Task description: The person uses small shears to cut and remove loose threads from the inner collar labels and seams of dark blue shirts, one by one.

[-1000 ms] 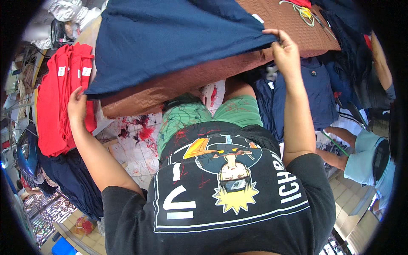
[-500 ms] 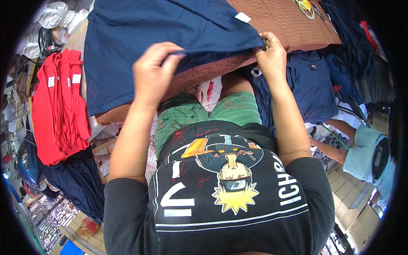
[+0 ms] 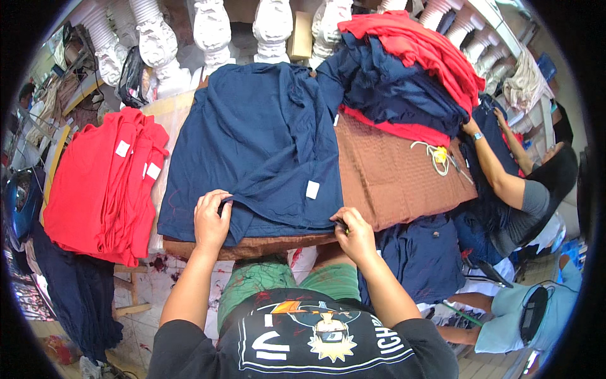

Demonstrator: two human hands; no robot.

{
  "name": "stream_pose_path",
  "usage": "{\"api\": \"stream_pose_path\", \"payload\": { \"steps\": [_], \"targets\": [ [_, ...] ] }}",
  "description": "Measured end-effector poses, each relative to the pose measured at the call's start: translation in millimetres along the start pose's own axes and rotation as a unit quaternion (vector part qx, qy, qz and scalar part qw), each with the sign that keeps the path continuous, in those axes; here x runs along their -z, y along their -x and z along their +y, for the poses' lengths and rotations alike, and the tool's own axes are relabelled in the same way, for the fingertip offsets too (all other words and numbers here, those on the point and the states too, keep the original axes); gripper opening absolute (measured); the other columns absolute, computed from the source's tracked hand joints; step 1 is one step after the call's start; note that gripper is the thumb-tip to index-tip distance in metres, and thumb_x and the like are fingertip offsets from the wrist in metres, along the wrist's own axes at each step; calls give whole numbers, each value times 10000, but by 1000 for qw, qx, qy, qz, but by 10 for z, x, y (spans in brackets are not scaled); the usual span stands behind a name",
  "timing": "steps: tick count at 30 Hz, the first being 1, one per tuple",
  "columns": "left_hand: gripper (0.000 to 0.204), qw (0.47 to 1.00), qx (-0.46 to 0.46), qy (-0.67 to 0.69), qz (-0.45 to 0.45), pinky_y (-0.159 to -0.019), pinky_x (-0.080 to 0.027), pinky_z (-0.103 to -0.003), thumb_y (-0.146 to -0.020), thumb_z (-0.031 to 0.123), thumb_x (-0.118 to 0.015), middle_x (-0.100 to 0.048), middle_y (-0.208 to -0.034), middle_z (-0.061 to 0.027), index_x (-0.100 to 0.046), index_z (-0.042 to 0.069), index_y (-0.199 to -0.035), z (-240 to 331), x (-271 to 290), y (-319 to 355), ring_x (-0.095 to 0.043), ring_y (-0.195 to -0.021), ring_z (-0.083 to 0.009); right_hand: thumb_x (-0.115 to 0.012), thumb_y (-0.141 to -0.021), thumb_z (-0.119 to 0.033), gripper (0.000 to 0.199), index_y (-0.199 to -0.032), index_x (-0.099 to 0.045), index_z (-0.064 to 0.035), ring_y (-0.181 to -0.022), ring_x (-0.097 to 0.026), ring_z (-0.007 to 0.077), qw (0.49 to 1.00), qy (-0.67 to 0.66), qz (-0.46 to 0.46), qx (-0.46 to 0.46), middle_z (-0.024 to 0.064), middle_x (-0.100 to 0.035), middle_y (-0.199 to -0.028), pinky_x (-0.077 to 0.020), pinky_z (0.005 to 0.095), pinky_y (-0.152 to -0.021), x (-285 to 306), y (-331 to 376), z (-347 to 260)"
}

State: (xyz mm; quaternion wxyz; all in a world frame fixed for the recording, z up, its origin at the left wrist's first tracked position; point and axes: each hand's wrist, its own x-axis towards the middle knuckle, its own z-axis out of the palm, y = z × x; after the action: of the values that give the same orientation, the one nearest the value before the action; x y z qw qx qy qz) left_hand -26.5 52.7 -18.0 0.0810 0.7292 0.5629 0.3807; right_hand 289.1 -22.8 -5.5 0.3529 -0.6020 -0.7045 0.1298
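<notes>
A navy T-shirt lies spread on the table in front of me, its near hem partly folded and a small white label near its right side. At the left part of the hem, my left hand is closed with the cloth edge between thumb and fingers. My right hand is closed at the hem's right corner. A small dark thing with a bit of yellow shows in its fingers, too small to name.
Red shirts are stacked on the left. Navy and red garments are heaped at the far right of the brown quilted cloth, near a pale cord. Another person handles navy cloth on the right. White balusters stand behind.
The view has tipped up, showing more of the table and the person on the right. My left hand, blurred before, now pinches the hem; my right hand stays at its corner.
</notes>
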Motion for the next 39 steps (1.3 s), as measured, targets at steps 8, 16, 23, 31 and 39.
{"api": "stream_pose_path", "payload": {
  "steps": [8,16,23,31,39],
  "targets": [
    [309,995,6,84,59,-922,-455,-357,-712,-123,-484,-641,-1000,-127,-636,29,-934,-34,70,-16,-607,-1010,-274,-638,-689,51,246,-900,-616,-74,-828,-623,324,997,35,66,20,116,-599,-869,-520,396,-688,111,-170,-102],
    [380,995,-49,-59,-69,-972,-428,-377,-767,-54,-492,-635,-1167,-92,-699,133,-1025,-430,407,-97,-572,-1114,-275,-766,-752,-164,212,-873,-672,-19,-738,-630,211,988,5,-157,-7,119,-631,-800,-490,317,-681,454,2,-186],
    [246,979,-99,141,-108,-923,-467,-347,-816,192,-700,-643,-1129,-91,-680,78,-1032,636,150,2,-601,-1060,-257,-753,-771,-281,361,-1004,-641,-29,-837,-653,301,998,25,-56,-24,154,-664,-920,-508,363,-730,415,-153,-311],
    [248,982,-146,61,-104,-828,-499,-346,-747,167,-750,-661,-1044,-57,-705,68,-971,859,-458,300,-618,-943,-248,-602,-883,-179,291,-1134,-528,-52,-891,-634,359,998,-21,-55,1,189,-635,-977,-500,429,-765,-146,6,-136],
    [167,981,-115,52,-149,-794,-513,-332,-780,155,-723,-679,-978,-75,-714,52,-911,892,-419,151,-648,-901,-249,-604,-889,-148,256,-1106,-552,-23,-975,-641,358,990,-134,-38,-29,206,-659,-993,-504,405,-808,-153,-126,-296]
  ]
}}
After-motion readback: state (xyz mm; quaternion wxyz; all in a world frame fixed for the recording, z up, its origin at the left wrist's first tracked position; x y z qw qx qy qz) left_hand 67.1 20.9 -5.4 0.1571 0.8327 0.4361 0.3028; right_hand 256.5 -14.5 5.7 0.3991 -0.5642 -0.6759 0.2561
